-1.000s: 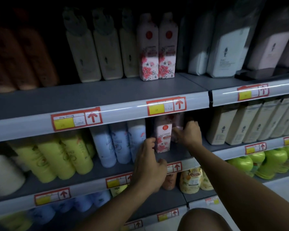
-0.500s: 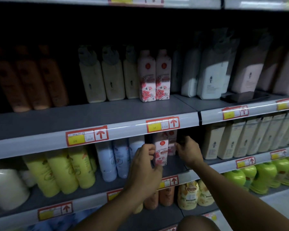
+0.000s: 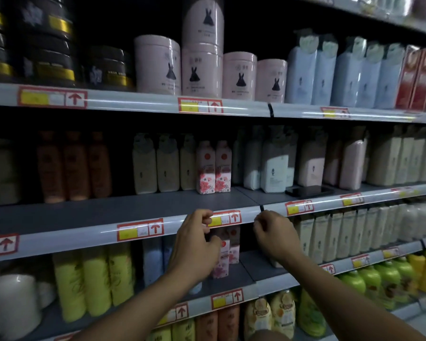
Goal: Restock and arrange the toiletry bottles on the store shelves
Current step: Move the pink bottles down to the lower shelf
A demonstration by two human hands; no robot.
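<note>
A pink floral bottle (image 3: pixel 222 257) stands on the lower shelf (image 3: pixel 246 269), with a second one (image 3: pixel 234 244) close behind it. My left hand (image 3: pixel 194 247) hovers in front of it with bent fingers that reach up over the price rail (image 3: pixel 138 231); its thumb lies beside the bottle and it holds nothing. My right hand (image 3: pixel 273 237) is a little to the right, fingers curled in, empty, in front of the rail's joint. Two matching floral bottles (image 3: pixel 213 168) stand on the shelf above.
Cream bottles (image 3: pixel 158 166) and orange bottles (image 3: pixel 74 166) fill the middle shelf. A dark phone-like slab (image 3: pixel 308 190) lies on that shelf at right. Yellow bottles (image 3: pixel 94 279) and pale blue ones (image 3: pixel 153 262) stand left of my hands. Pink tubs (image 3: pixel 202 67) sit on top.
Both hands have drawn back out of the lower shelf and let go of the floral bottles. My view has tilted upward, bringing the top shelf into sight.
</note>
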